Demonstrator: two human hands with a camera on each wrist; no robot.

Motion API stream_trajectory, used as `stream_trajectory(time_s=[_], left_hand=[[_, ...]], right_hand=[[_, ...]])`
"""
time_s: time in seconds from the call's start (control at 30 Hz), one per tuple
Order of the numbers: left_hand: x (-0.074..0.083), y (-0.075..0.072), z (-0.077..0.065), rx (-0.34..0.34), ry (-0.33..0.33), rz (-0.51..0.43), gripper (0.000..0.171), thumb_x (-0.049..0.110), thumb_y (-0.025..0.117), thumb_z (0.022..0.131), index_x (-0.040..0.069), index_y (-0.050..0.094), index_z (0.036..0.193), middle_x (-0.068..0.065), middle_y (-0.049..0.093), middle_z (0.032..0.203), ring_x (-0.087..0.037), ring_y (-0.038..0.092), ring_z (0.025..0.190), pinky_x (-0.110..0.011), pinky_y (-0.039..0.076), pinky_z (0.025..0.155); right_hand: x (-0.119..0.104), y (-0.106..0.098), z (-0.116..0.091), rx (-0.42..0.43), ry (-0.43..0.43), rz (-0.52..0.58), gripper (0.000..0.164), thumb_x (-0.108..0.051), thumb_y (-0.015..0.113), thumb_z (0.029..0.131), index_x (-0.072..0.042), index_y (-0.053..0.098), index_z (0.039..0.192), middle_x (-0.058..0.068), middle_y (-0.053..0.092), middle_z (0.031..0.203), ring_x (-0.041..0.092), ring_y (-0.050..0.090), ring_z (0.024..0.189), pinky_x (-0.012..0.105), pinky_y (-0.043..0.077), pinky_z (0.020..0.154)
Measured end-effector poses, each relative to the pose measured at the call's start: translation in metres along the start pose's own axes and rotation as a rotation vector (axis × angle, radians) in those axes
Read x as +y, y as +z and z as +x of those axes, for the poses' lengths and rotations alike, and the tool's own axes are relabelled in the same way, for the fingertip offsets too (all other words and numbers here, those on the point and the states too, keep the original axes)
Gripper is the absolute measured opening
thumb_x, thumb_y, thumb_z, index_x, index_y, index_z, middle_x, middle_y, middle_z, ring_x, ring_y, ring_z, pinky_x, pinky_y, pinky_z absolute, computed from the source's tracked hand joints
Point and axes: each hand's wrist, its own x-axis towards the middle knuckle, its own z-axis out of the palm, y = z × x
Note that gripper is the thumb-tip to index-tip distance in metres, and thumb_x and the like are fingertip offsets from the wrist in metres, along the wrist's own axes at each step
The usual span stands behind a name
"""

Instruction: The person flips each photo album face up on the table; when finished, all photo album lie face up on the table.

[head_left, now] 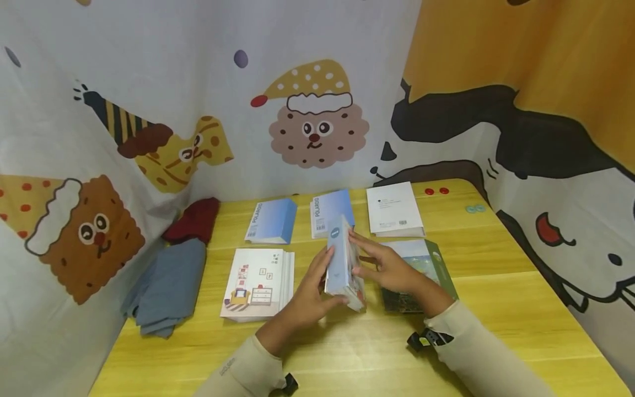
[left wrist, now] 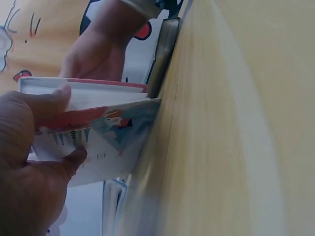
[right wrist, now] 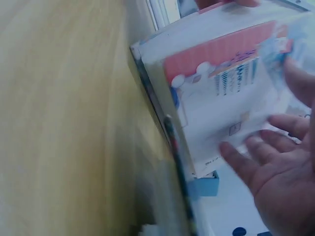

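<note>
A thick book [head_left: 339, 264] with a pale blue spine stands upright just over the table's middle. My left hand [head_left: 308, 295] grips it from the left, thumb low on the near side. My right hand [head_left: 394, 267] is at its right side, fingers loosely extended along the cover. In the right wrist view, the book's cover [right wrist: 211, 113] has a pink band and a barcode, with the right hand's fingers [right wrist: 241, 160] spread against or just before it. White pages [left wrist: 93, 101] show between the covers in the left wrist view. Beneath my right forearm lies a green-edged book [head_left: 441, 267].
To the left are a stack of white illustrated books [head_left: 255, 284], a folded blue cloth [head_left: 173, 281] and a dark red cloth [head_left: 197, 220]. Behind stand two blue POLAROID books [head_left: 278, 218] and a white book [head_left: 395, 209]. Red [head_left: 436, 191] and teal round pieces [head_left: 474, 209] lie at the far right.
</note>
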Motion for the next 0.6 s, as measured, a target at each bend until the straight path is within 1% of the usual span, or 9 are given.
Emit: stream_trajectory(time_s=[0.07, 0.13, 0.2, 0.27, 0.37, 0.43, 0.5, 0.6], left_hand=[[0.001, -0.006, -0.004, 0.017, -0.048, -0.005, 0.115, -0.002, 0.086, 0.091, 0.010, 0.010, 0.177, -0.020, 0.001, 0.184, -0.052, 0.042, 0.155, -0.026, 0.054, 0.112], [0.001, -0.011, -0.007, 0.039, -0.091, -0.010, 0.114, 0.000, 0.088, 0.090, 0.007, 0.014, 0.176, -0.021, 0.000, 0.184, -0.053, 0.043, 0.155, -0.027, 0.055, 0.111], [0.002, -0.016, -0.010, 0.059, -0.131, -0.005, 0.112, 0.002, 0.089, 0.089, 0.004, 0.017, 0.175, -0.022, 0.000, 0.184, -0.051, 0.040, 0.158, -0.032, 0.054, 0.115], [0.002, -0.020, -0.013, 0.073, -0.158, 0.024, 0.110, 0.007, 0.090, 0.090, 0.002, 0.019, 0.174, -0.022, 0.002, 0.184, -0.049, 0.036, 0.161, -0.040, 0.053, 0.118], [0.001, -0.025, -0.015, 0.088, -0.186, 0.071, 0.107, 0.011, 0.090, 0.091, 0.003, 0.022, 0.174, -0.020, 0.012, 0.184, -0.046, 0.033, 0.164, -0.052, 0.046, 0.123], [0.000, -0.026, -0.016, 0.093, -0.202, 0.100, 0.106, 0.013, 0.089, 0.092, 0.003, 0.022, 0.174, -0.019, 0.018, 0.183, -0.045, 0.036, 0.163, -0.055, 0.045, 0.124], [-0.001, -0.027, -0.017, 0.093, -0.215, 0.106, 0.106, 0.013, 0.089, 0.092, 0.002, 0.022, 0.174, -0.018, 0.022, 0.182, -0.043, 0.037, 0.162, -0.054, 0.042, 0.126], [-0.002, -0.027, -0.018, 0.079, -0.222, 0.116, 0.107, 0.014, 0.087, 0.094, 0.001, 0.018, 0.174, -0.018, 0.022, 0.182, -0.042, 0.037, 0.163, -0.052, 0.040, 0.127]], right_hand=[[0.002, 0.004, -0.001, -0.023, 0.049, 0.007, 0.080, -0.016, 0.077, 0.103, -0.009, 0.036, 0.171, 0.018, 0.017, 0.183, 0.049, 0.025, 0.166, 0.067, 0.048, 0.117], [0.005, 0.007, -0.003, -0.040, 0.080, -0.011, 0.079, -0.016, 0.079, 0.101, -0.007, 0.040, 0.169, 0.022, 0.019, 0.182, 0.051, 0.027, 0.164, 0.066, 0.050, 0.116], [0.006, 0.010, -0.004, -0.048, 0.087, -0.053, 0.077, -0.016, 0.081, 0.100, -0.004, 0.044, 0.167, 0.027, 0.022, 0.180, 0.054, 0.030, 0.163, 0.065, 0.050, 0.117], [0.007, 0.013, -0.004, -0.044, 0.078, -0.114, 0.075, -0.016, 0.082, 0.099, 0.000, 0.047, 0.163, 0.031, 0.026, 0.177, 0.056, 0.033, 0.161, 0.064, 0.051, 0.116], [0.008, 0.017, -0.005, -0.022, 0.069, -0.218, 0.075, -0.017, 0.085, 0.096, 0.001, 0.051, 0.160, 0.031, 0.032, 0.175, 0.055, 0.037, 0.159, 0.066, 0.046, 0.120], [0.009, 0.019, -0.005, -0.004, 0.076, -0.263, 0.077, -0.017, 0.087, 0.094, 0.000, 0.053, 0.160, 0.028, 0.035, 0.174, 0.053, 0.039, 0.158, 0.068, 0.042, 0.123], [0.010, 0.020, -0.005, 0.012, 0.075, -0.295, 0.077, -0.018, 0.089, 0.092, -0.001, 0.054, 0.159, 0.027, 0.038, 0.173, 0.052, 0.041, 0.158, 0.071, 0.037, 0.125], [0.011, 0.022, -0.005, 0.031, 0.068, -0.307, 0.078, -0.016, 0.091, 0.090, -0.002, 0.056, 0.158, 0.026, 0.041, 0.172, 0.052, 0.043, 0.157, 0.071, 0.037, 0.125]])
